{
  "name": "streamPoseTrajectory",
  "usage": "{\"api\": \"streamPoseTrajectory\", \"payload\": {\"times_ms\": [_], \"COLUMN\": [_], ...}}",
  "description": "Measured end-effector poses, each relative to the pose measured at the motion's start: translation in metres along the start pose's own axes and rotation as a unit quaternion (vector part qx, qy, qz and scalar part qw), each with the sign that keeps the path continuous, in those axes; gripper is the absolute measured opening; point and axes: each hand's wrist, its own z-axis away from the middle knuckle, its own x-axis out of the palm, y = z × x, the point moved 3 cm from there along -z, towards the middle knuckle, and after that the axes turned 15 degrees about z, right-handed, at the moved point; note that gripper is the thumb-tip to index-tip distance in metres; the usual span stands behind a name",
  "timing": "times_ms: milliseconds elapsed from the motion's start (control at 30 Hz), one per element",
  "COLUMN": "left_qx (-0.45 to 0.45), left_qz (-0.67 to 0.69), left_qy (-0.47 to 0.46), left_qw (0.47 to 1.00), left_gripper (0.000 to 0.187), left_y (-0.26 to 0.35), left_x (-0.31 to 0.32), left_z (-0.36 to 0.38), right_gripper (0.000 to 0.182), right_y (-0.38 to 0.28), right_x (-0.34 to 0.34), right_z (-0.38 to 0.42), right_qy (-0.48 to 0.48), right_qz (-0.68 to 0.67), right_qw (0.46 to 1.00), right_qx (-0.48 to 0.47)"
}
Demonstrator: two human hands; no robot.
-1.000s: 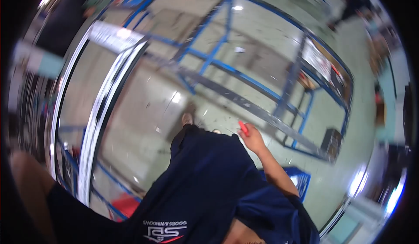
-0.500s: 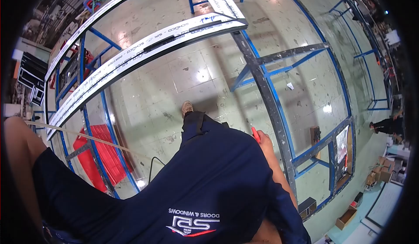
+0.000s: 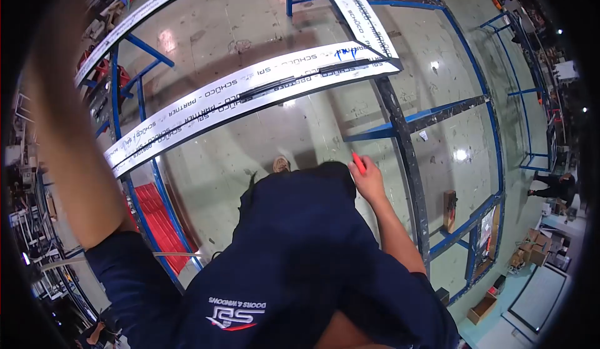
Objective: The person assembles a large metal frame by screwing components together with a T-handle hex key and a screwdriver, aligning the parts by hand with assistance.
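Observation:
In my right hand (image 3: 370,179) is a red-handled tool (image 3: 359,163) with a short thin tip, the fingers closed round its handle. That hand hangs above the floor, left of a dark-topped blue stand rail. My left forearm (image 3: 78,168) stretches up the left edge of the view, smeared by motion, and the fingers of that hand cannot be made out. Ahead of me lies a frame of window or door profiles (image 3: 250,86) in printed white film, a black strip along it. Its near corner rests on the stand (image 3: 406,155).
A red slatted or folded thing (image 3: 159,218) is under the stand at left. A wooden block (image 3: 449,208) stands by the right rails. Cardboard boxes (image 3: 531,249) and a bench (image 3: 500,318) are at lower right. Another person (image 3: 553,188) is at far right.
My left arm has swung up and forward along the left side. My right hand, still on the red-handled tool, is slightly higher in view. The view has shifted, with the frame lower and farther right.

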Motion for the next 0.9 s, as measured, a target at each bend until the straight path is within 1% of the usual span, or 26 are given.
{"api": "streamPoseTrajectory", "payload": {"times_ms": [67, 100, 133, 167, 200, 233, 267, 300, 333, 400, 433, 467, 533, 567, 600, 633, 667, 733, 800, 867, 900], "left_qx": [-0.156, -0.237, -0.266, -0.333, -0.344, -0.319, -0.311, -0.331, -0.337, -0.38, -0.417, -0.423, -0.475, -0.48, -0.482, -0.483, -0.487, -0.489, -0.487, -0.482, -0.501], "left_qz": [0.122, 0.172, 0.235, 0.149, 0.173, 0.168, 0.124, 0.098, 0.099, 0.056, 0.059, 0.059, 0.017, 0.014, 0.022, 0.032, 0.028, 0.026, 0.022, 0.023, 0.035], "left_qy": [-0.048, -0.047, -0.102, -0.165, -0.19, -0.222, -0.237, -0.267, -0.273, -0.327, -0.365, -0.372, -0.423, -0.429, -0.452, -0.475, -0.483, -0.497, -0.511, -0.525, -0.521], "left_qw": [0.979, 0.955, 0.929, 0.916, 0.903, 0.906, 0.912, 0.9, 0.896, 0.864, 0.83, 0.824, 0.771, 0.765, 0.75, 0.734, 0.727, 0.716, 0.708, 0.701, 0.69], "left_gripper": [0.03, 0.035, 0.038, 0.042, 0.042, 0.05, 0.049, 0.056, 0.056, 0.059, 0.062, 0.062, 0.068, 0.068, 0.072, 0.076, 0.076, 0.079, 0.081, 0.082, 0.084], "left_y": [-0.068, -0.068, -0.097, -0.115, -0.121, -0.132, -0.136, -0.144, -0.149, -0.156, -0.16, -0.16, -0.151, -0.154, -0.159, -0.16, -0.158, -0.157, -0.158, -0.159, -0.16], "left_x": [0.091, 0.142, 0.184, 0.219, 0.251, 0.279, 0.302, 0.325, 0.344, 0.379, 0.393, 0.403, 0.405, 0.405, 0.404, 0.405, 0.405, 0.406, 0.404, 0.404, 0.403], "left_z": [0.049, 0.083, 0.12, 0.155, 0.183, 0.207, 0.224, 0.235, 0.239, 0.245, 0.246, 0.247, 0.238, 0.237, 0.236, 0.236, 0.235, 0.229, 0.228, 0.226, 0.224], "right_gripper": [0.043, 0.042, 0.042, 0.042, 0.041, 0.041, 0.041, 0.04, 0.04, 0.04, 0.038, 0.038, 0.036, 0.037, 0.037, 0.037, 0.037, 0.037, 0.037, 0.039, 0.039], "right_y": [-0.025, -0.035, -0.042, -0.047, -0.051, -0.052, -0.053, -0.054, -0.054, -0.051, -0.049, -0.046, -0.045, -0.04, -0.041, -0.045, -0.048, -0.041, -0.046, -0.05, -0.05], "right_x": [-0.001, -0.003, -0.004, -0.004, -0.004, -0.004, -0.006, -0.007, -0.008, -0.016, -0.022, -0.028, -0.047, -0.055, -0.067, -0.086, -0.103, -0.125, -0.147, -0.166, -0.173], "right_z": [-0.012, -0.018, -0.023, -0.028, -0.034, -0.04, -0.045, -0.053, -0.062, -0.08, -0.089, -0.097, -0.113, -0.122, -0.133, -0.145, -0.156, -0.187, -0.224, -0.258, -0.274], "right_qy": [-0.01, -0.015, -0.02, -0.039, -0.059, -0.068, -0.067, -0.066, -0.074, -0.064, -0.052, -0.061, -0.034, -0.033, -0.041, 0.006, 0.051, 0.077, 0.105, 0.141, 0.137], "right_qz": [-0.011, -0.025, -0.023, -0.001, 0.021, 0.026, 0.02, 0.012, 0.013, 0.009, 0.017, 0.016, -0.041, -0.068, -0.073, -0.063, -0.053, -0.046, -0.045, 0.018, 0.016], "right_qw": [1.0, 1.0, 0.999, 0.999, 0.998, 0.997, 0.997, 0.998, 0.997, 0.998, 0.998, 0.998, 0.999, 0.997, 0.996, 0.998, 0.997, 0.996, 0.993, 0.99, 0.99], "right_qx": [0.003, 0.002, 0.009, 0.0, -0.009, -0.003, -0.011, -0.019, -0.014, -0.013, -0.01, -0.006, 0.006, 0.023, 0.027, 0.008, -0.01, 0.01, 0.011, -0.023, -0.024]}}
